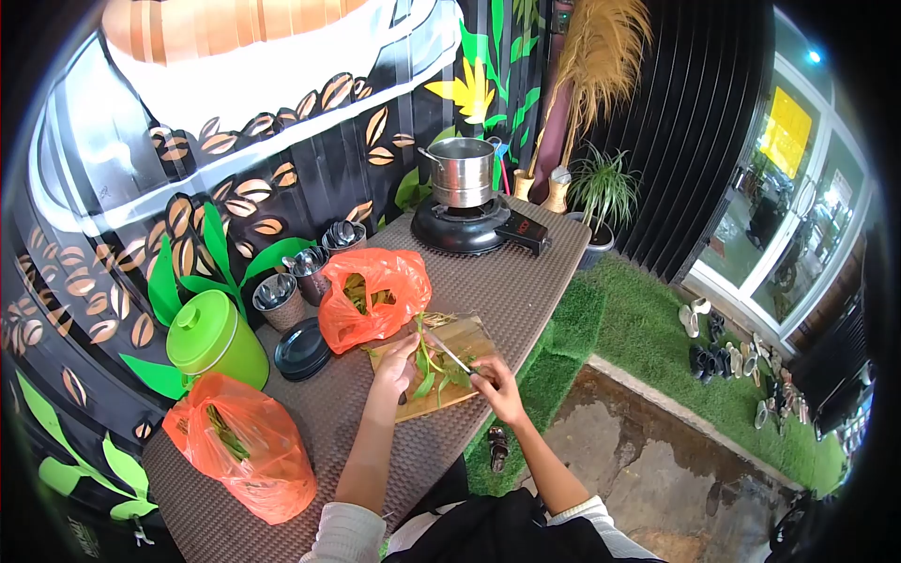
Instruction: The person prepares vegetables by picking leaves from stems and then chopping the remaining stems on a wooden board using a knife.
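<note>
Head view: our left fingers (408, 346) pinch leafy greens (425, 385), while our right fingers (486, 363) grip a knife (451, 353), its blade angled across the stems. We judge this to be trimming; the next cut calls for left fingertips clear of the blade. The board (434, 405) lies beneath both hands, an orange bag (340, 319) just beyond our left fingers. Near our right fingers runs the desk (530, 296) edge; farther ahead, toward the stove (458, 229), we have room.
</note>
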`<state>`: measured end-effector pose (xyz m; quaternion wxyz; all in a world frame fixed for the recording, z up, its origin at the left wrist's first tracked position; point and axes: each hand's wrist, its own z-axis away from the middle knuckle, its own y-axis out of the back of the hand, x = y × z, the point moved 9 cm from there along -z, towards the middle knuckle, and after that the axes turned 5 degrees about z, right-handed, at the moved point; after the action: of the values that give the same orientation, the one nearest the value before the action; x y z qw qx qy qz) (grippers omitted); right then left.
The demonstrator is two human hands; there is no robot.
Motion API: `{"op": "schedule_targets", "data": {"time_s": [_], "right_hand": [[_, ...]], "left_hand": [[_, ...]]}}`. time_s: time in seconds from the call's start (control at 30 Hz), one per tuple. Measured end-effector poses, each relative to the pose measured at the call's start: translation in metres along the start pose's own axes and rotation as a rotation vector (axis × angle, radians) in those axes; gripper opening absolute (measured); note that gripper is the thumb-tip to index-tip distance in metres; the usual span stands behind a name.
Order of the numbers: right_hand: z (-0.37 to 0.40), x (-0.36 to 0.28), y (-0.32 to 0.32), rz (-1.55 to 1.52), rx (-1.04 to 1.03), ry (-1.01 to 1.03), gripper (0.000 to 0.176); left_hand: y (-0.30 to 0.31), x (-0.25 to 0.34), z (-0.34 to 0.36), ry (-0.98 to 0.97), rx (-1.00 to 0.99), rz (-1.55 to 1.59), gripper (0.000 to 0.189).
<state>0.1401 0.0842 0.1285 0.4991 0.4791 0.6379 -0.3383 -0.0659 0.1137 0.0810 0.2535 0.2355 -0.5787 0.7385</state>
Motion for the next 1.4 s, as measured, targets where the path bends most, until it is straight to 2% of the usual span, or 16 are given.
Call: {"op": "schedule_targets", "data": {"time_s": [0.03,0.1,0.13,0.2,0.27,0.37,0.5,0.57,0.7,0.8,0.9,0.97,1.07,1.2,1.3,1.4], "right_hand": [[0.0,-0.003,-0.005,0.0,0.0,-0.001,0.019],[0.001,-0.013,-0.025,0.108,-0.128,0.039,0.024],[0.002,-0.02,-0.033,0.049,-0.148,0.047,0.032],[0.001,-0.023,-0.04,0.137,-0.125,0.077,0.035],[-0.001,-0.027,-0.041,0.224,-0.104,0.107,0.038],[-0.003,-0.02,-0.036,0.448,-0.063,-0.052,0.041],[-0.008,-0.014,-0.028,0.423,0.027,0.062,0.041],[-0.008,-0.008,-0.027,0.447,-0.046,-0.068,0.041],[-0.011,-0.002,-0.027,0.346,-0.079,0.002,0.041],[-0.009,-0.007,-0.03,0.388,-0.106,-0.075,0.04],[-0.009,-0.013,-0.03,0.495,-0.033,-0.034,0.037],[-0.009,-0.02,-0.03,0.628,0.009,-0.018,0.037],[-0.012,-0.021,-0.035,0.658,0.027,-0.006,0.039],[-0.015,-0.017,-0.039,0.659,0.033,-0.038,0.04],[-0.027,0.0,-0.029,0.676,0.12,-0.066,0.038],[-0.047,0.044,-0.027,0.371,-0.041,-0.168,0.041]], "left_hand": [[0.008,-0.009,-0.004,0.038,0.002,0.016,0.023],[0.015,-0.015,-0.01,0.004,0.022,-0.019,0.023],[0.01,-0.018,-0.008,0.032,-0.006,-0.005,0.023],[-0.004,-0.022,0.002,0.089,-0.05,0.023,0.022],[-0.005,-0.024,0.004,0.083,-0.008,0.028,0.021],[-0.004,-0.027,0.009,0.06,0.062,0.067,0.019],[-0.001,-0.04,0.006,0.142,-0.014,0.1,0.025],[-0.003,-0.042,0.004,0.131,-0.041,0.059,0.024],[-0.005,-0.043,0.004,0.142,-0.083,0.043,0.024],[-0.007,-0.044,0.004,0.144,-0.112,0.065,0.023],[-0.009,-0.042,0.009,0.121,-0.084,0.032,0.022],[-0.007,-0.033,0.01,-0.013,0.004,0.013,0.015],[0.01,-0.04,0.003,-0.031,0.071,0.037,0.016],[0.017,-0.036,0.002,-0.102,0.065,0.047,0.015],[0.016,-0.03,0.01,-0.1,0.106,0.097,0.015],[0.022,-0.017,0.019,-0.163,0.179,-0.055,0.018]]}}
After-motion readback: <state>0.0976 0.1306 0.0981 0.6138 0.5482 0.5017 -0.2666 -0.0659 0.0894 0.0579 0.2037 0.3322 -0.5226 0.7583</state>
